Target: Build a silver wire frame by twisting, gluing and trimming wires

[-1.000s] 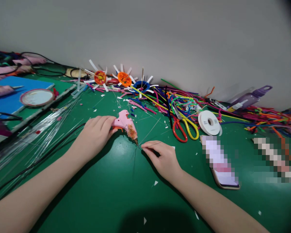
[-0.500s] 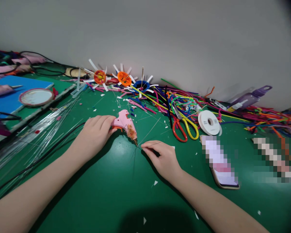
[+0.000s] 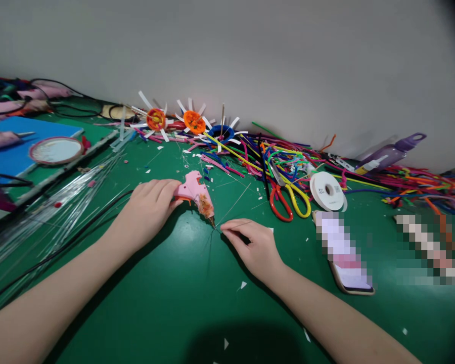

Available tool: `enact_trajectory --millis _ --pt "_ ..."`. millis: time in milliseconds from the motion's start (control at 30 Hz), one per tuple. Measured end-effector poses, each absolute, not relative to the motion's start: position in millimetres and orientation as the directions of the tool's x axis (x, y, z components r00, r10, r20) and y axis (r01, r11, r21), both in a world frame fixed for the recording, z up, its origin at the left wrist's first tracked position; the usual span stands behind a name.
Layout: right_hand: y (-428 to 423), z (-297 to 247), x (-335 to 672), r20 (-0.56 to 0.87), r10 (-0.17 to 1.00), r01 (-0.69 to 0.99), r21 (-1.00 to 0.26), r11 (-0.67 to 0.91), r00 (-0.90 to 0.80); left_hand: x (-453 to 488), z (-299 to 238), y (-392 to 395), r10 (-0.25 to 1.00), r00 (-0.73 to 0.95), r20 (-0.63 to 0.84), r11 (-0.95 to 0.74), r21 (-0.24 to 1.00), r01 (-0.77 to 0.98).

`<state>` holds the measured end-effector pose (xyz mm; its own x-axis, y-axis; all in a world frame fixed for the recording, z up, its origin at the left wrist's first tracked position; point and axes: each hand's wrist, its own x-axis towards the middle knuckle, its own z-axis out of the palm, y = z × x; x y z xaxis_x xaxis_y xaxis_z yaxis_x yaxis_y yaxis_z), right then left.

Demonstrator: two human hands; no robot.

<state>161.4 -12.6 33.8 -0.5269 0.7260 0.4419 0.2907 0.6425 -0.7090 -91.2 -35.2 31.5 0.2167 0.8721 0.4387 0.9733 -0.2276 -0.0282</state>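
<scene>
My left hand is closed around the handle of a pink hot glue gun. Brown, crusted residue covers the front of the gun, and its metal nozzle points down and right. Just right of the nozzle tip, my right hand pinches some very thin strands, like fine wire or thread. The strands meet at the nozzle and fan out below it; their exact kind is too fine to make out. A black cord trails from the gun under my left forearm.
Red-and-yellow scissors, a white spool and a phone lie to the right. Bundled pipe cleaners line the wall, beside three paper-spoked wheels. Clear glue sticks and a blue board are left.
</scene>
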Motion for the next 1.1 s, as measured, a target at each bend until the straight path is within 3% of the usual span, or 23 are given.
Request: enact_trajectory --millis 467,1100 --pt "-13.5 33.1 161.5 0.440 0.727 0.289 -0.711 0.641 -0.528 -93.1 29.3 -34.2 0.871 0.215 0.442 -0.209 -0.064 0.976" --pt "-14.5 34.3 161.5 0.434 0.729 0.294 -0.713 0.637 -0.529 -93.8 32.6 -33.4 0.890 0.132 0.437 -0.146 -0.003 0.989"
